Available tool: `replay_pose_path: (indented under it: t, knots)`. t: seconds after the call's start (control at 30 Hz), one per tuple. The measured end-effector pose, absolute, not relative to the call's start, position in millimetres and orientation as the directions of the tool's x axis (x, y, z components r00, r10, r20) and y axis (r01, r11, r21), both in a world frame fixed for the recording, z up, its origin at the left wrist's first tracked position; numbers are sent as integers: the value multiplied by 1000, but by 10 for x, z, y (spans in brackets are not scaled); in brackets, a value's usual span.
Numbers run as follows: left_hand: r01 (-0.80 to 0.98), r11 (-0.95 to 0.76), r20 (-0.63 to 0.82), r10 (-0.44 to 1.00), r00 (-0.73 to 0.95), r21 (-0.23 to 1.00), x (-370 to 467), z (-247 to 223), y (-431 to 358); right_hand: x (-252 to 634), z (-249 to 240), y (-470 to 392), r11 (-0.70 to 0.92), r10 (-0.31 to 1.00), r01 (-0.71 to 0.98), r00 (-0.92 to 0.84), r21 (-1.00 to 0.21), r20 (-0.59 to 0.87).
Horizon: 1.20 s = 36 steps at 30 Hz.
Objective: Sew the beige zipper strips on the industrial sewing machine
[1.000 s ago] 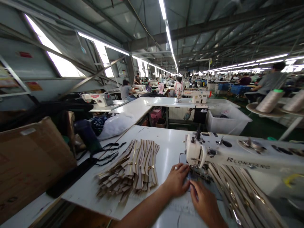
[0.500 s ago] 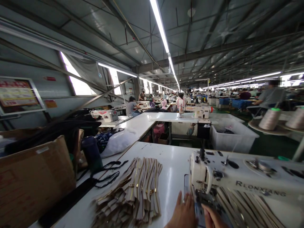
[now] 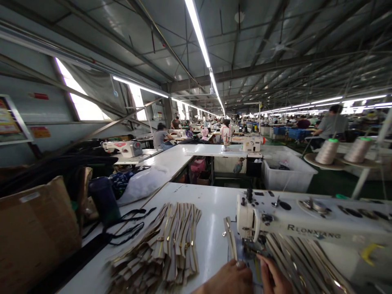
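My left hand (image 3: pixel 228 278), a ring on one finger, lies on the table left of the sewing machine's needle area with its fingers curled. A beige zipper (image 3: pixel 230 239) with a metal pull sticks out from under these fingers. Close beside the presser foot, my right hand (image 3: pixel 272 275) has thumb and fingertips pinched together; what they grip is hidden. The white sewing machine (image 3: pixel 294 226) stands over both hands. To the left is a large pile of beige zippers (image 3: pixel 171 241) with gold teeth. More beige zippers (image 3: pixel 294 261) lie under the machine arm.
A cardboard box (image 3: pixel 39 228) and black straps (image 3: pixel 131 222) are at the left. Thread cones (image 3: pixel 327 152) stand on a holder at the right. Beyond the table are a white plastic bin (image 3: pixel 286 175), another sewing machine (image 3: pixel 245 143) and several people.
The left hand's outstretched fingers have curled in, and a zipper now projects beyond them. The right hand stays near the needle. The whole view has shifted slightly to the right.
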<state>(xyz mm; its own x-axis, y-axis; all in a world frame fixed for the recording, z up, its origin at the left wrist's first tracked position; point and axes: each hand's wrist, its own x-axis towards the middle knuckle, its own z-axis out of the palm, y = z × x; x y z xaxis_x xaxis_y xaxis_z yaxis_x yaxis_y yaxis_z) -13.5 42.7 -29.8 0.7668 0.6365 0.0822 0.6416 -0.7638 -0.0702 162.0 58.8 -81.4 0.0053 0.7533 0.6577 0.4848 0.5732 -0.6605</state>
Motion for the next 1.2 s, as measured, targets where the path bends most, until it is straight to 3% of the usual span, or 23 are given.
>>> replay_pose_path:
  t: [0.03,0.1,0.17,0.23,0.33,0.43,0.57,0.7,0.77,0.9,1.07,1.2]
  knots:
    - [597,-799,92,591,801,-66,-150,-114,394,1661,-805,596,583,750,496,-24,-643,661]
    - [512,-855,174,519,837,85,-181,306,288,1728,-792,610,614,731,507,-75,-605,679]
    - [466,-819,328,565,757,335,-192,740,171,1764,-784,612,642,719,497,-126,-584,684]
    - [362,-683,448,707,547,634,-170,1084,96,1765,-766,594,622,739,498,-119,-604,663]
    - [96,-398,377,908,183,912,-91,1212,119,1737,-706,538,546,791,500,-45,-672,610]
    - [-27,-203,205,966,155,979,-16,818,253,1725,-648,488,465,857,448,-12,-764,515]
    - [62,-102,91,983,162,993,7,-22,419,1700,-684,473,409,912,356,-123,-840,392]
    - [210,-74,57,995,86,975,-43,-474,498,1591,-766,476,420,907,435,-187,-796,377]
    - [343,-153,118,986,120,927,-76,-490,517,1537,-771,473,423,903,530,-174,-735,394]
    - [668,-377,257,926,276,642,-136,-378,569,1487,-725,473,371,914,680,-147,-632,379]
    - [666,-577,328,817,475,473,-171,-363,630,1471,-688,473,314,933,749,-129,-584,337]
    - [689,-622,353,782,514,373,-183,-396,607,1460,-684,465,304,936,773,-132,-558,327]
